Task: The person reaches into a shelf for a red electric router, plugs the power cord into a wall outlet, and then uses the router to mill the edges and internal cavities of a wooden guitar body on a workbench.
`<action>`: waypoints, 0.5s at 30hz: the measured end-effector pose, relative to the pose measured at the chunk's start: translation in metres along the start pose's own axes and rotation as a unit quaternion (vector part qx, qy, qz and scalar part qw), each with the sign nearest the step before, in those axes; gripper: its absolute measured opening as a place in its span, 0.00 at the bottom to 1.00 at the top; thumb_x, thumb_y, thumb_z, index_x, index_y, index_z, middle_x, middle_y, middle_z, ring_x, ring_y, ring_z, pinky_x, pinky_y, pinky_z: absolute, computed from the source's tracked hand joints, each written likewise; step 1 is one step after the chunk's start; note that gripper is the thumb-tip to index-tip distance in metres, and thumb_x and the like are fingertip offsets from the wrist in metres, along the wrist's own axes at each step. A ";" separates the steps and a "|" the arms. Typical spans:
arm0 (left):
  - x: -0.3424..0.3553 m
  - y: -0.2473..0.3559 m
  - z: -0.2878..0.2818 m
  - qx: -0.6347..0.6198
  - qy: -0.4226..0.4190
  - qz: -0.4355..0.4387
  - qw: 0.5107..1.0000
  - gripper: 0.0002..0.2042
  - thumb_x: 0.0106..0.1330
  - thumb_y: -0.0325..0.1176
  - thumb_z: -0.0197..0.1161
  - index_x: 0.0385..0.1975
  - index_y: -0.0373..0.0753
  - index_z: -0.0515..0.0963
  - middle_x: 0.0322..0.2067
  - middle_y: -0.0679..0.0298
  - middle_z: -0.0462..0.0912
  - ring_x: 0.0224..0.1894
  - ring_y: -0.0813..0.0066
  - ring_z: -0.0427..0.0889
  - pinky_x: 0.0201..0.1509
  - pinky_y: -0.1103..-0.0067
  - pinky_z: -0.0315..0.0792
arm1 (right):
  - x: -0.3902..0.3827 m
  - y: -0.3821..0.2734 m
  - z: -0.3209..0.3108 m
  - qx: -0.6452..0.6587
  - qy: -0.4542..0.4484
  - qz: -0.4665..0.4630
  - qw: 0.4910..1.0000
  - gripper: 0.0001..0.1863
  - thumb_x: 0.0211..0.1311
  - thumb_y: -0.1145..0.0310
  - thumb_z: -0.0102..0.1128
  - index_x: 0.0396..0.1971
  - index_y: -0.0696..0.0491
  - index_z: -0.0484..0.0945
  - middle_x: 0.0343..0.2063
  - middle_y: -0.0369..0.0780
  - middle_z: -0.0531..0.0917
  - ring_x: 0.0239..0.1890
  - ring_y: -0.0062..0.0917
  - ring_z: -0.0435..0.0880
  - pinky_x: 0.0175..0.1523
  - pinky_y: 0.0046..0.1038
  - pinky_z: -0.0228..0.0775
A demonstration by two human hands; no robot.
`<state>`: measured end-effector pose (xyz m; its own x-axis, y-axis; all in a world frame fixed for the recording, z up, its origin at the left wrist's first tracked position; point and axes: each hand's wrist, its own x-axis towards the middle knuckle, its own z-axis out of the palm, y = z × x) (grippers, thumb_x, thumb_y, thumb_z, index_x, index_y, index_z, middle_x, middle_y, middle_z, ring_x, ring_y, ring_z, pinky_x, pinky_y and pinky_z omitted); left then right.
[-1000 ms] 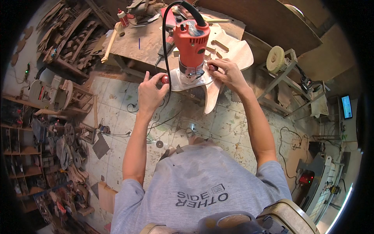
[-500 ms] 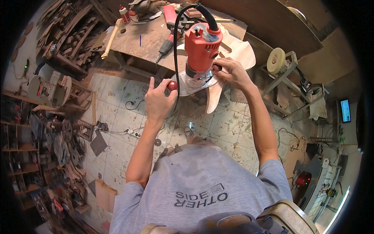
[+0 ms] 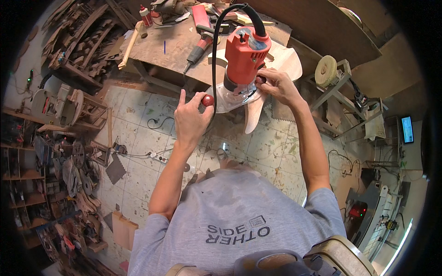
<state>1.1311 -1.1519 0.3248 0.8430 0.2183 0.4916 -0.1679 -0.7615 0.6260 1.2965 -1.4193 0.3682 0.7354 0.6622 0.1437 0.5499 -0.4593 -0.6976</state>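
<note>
An orange-red router (image 3: 246, 55) stands on a clear base plate (image 3: 224, 100) over the near end of a pale, curved wooden piece (image 3: 287, 63). My left hand (image 3: 189, 120) pinches the round red-brown knob (image 3: 208, 100) at the plate's left end, with one finger sticking up. On the opposite side, my right hand (image 3: 280, 86) closes around a matching dark knob (image 3: 261, 80), partly covered by the fingers. A thick black cable (image 3: 214, 50) arches from the router's top and drops beside my left hand. The router hides the cutting bit and part of the wood.
The wooden workbench (image 3: 159, 60) carries a red angle grinder (image 3: 201, 46), a glue bottle (image 3: 145, 16) and wood scraps. A buffing wheel on a stand (image 3: 326, 71) is at the right. Stacked wood pieces (image 3: 87, 41) fill the far left. Cables and a power strip (image 3: 159, 157) lie on the tiled floor.
The router has shifted slightly to the right along the wood, both hands moving with it on the knobs. Its cable has swung right too.
</note>
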 end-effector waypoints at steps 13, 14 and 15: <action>0.050 -0.042 0.003 -0.006 -0.070 0.015 0.997 0.15 0.61 0.30 0.70 0.47 0.35 0.86 0.31 0.54 0.90 0.33 0.54 0.90 0.81 0.55 0.59 | 0.005 0.021 0.014 -0.013 0.083 -0.029 0.996 0.21 0.59 0.72 0.65 0.54 0.55 0.86 0.45 0.46 0.90 0.49 0.37 0.87 0.59 0.35 0.77; 0.055 -0.047 0.004 -0.013 -0.073 0.024 0.997 0.15 0.61 0.30 0.70 0.48 0.35 0.85 0.31 0.54 0.90 0.33 0.54 0.90 0.81 0.55 0.59 | 0.005 0.022 0.016 -0.021 0.089 -0.029 0.995 0.21 0.60 0.72 0.65 0.54 0.55 0.86 0.45 0.47 0.90 0.48 0.37 0.87 0.59 0.35 0.77; 0.060 -0.048 0.004 -0.019 -0.076 0.032 0.996 0.15 0.62 0.30 0.70 0.48 0.34 0.85 0.31 0.54 0.90 0.33 0.54 0.90 0.81 0.55 0.59 | 0.007 0.020 0.017 -0.027 0.095 -0.030 0.995 0.21 0.60 0.71 0.64 0.55 0.55 0.86 0.45 0.47 0.89 0.48 0.37 0.87 0.59 0.35 0.77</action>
<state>1.1922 -1.1043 0.3217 0.8967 0.0726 0.4366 -0.2415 -0.7463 0.6203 1.3053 -1.4139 0.3433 0.7600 0.5674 0.3169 0.6109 -0.4571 -0.6465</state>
